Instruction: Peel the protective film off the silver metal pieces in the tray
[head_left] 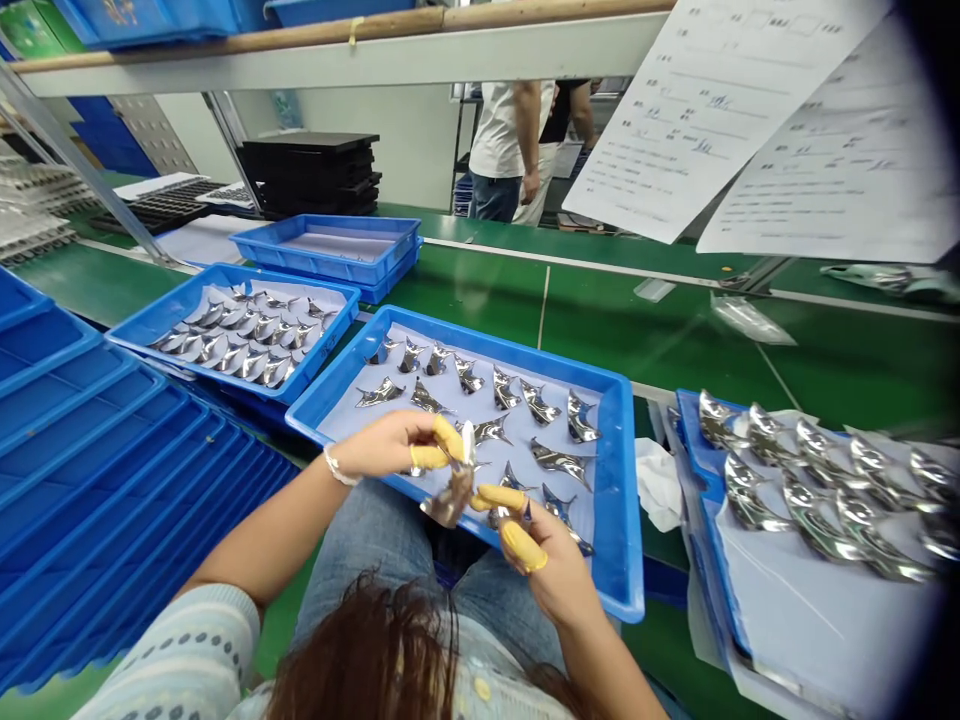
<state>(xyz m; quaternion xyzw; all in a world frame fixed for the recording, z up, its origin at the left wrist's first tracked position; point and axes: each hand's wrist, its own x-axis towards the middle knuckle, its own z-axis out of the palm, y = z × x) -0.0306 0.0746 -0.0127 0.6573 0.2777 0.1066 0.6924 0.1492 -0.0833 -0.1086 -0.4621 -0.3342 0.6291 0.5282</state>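
Observation:
My left hand point(394, 445) and my right hand point(536, 550) both wear yellow finger cots and pinch one shiny curved metal part point(454, 485) between them, just above the near edge of a blue tray point(619, 480). The left fingers grip the part's upper tip, the right fingers its lower side. That tray is lined with white paper and carries several more of the same winged metal parts point(559, 460) laid out in rows. My hair and lap show at the bottom.
A second blue tray of parts point(161, 320) lies to the left, a third tray of parts point(694, 440) to the right. Stacked blue trays point(90, 470) fill the left. A person point(510, 140) stands beyond the green conveyor point(600, 310). Paper sheets point(705, 110) hang above.

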